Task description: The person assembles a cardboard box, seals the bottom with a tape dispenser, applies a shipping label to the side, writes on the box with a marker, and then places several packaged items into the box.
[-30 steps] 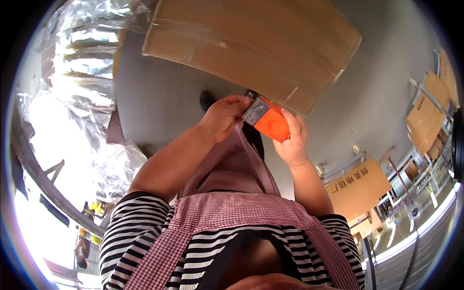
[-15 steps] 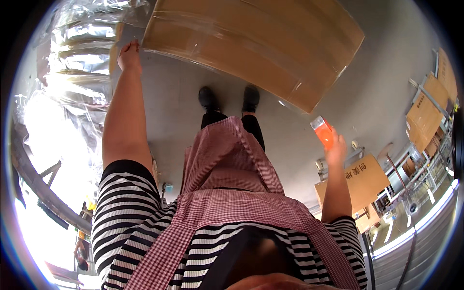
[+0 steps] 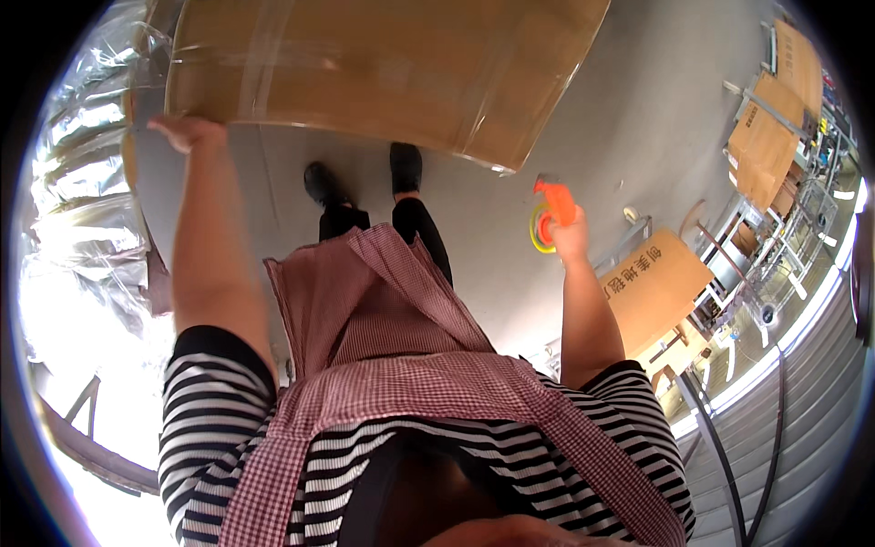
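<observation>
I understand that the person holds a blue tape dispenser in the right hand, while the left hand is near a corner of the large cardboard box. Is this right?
Not quite: the tape dispenser is orange, not blue, as the head view shows. It is indeed in the right hand, and the left hand is near a corner of the large cardboard box.

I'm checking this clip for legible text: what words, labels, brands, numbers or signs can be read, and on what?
Cardboard panel at right: one row of large dark characters, not copied here.
Brown panel farther up: dark marks, too small to read.
Large carton and orange tape dispenser: no text I can make out.
</observation>
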`<state>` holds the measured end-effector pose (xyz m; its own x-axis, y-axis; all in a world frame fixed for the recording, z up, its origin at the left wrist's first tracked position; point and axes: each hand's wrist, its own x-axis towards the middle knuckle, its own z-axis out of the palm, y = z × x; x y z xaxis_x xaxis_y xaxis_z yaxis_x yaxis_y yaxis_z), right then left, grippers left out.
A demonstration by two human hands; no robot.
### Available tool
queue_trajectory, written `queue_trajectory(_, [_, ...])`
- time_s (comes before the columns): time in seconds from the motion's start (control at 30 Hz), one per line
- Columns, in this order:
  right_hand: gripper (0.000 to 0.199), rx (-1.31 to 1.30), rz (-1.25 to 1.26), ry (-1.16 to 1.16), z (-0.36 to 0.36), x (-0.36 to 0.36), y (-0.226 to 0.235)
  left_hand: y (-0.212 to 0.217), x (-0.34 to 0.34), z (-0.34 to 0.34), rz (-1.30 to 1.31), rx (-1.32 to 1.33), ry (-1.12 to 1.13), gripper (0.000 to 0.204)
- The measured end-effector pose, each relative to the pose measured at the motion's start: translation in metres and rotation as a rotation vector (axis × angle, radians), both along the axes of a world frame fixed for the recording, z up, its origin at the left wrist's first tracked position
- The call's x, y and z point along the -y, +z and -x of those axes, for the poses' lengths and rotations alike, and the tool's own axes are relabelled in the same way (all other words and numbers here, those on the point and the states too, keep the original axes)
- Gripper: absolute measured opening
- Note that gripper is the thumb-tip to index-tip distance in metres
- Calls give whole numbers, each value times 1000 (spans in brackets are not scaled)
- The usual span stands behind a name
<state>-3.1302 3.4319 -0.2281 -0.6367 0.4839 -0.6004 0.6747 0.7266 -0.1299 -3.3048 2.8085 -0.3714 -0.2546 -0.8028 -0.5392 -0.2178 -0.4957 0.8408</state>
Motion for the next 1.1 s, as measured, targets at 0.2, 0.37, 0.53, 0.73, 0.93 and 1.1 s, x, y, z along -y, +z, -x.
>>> queue_trajectory(0.2, [43, -479, 788, -842, 5, 33, 0, -35, -221, -86, -475, -273, -150, 69])
queue_trajectory(0.37, [47, -625, 987, -972, 53, 64, -23, 55, -344, -103, -661, 533, -1797, 64])
queue_trajectory(0.53, [54, -606, 988, -956, 73, 74, -26, 111, -209, -33, -177, -38, -1802, 31])
queue_trajectory(0.73, [53, -547, 1026, -845, 113, 95, -18, 33, 79, 18, 1415, 685, -943, 51])
queue_trajectory(0.93, [49, -574, 945, -846, 105, 75, -23, 41, 17, -18, 681, 806, -1138, 72])
queue_trajectory(1.1, [50, -517, 978, -802, 106, 43, -15, 29, 58, -181, 224, 1061, -1189, 81])
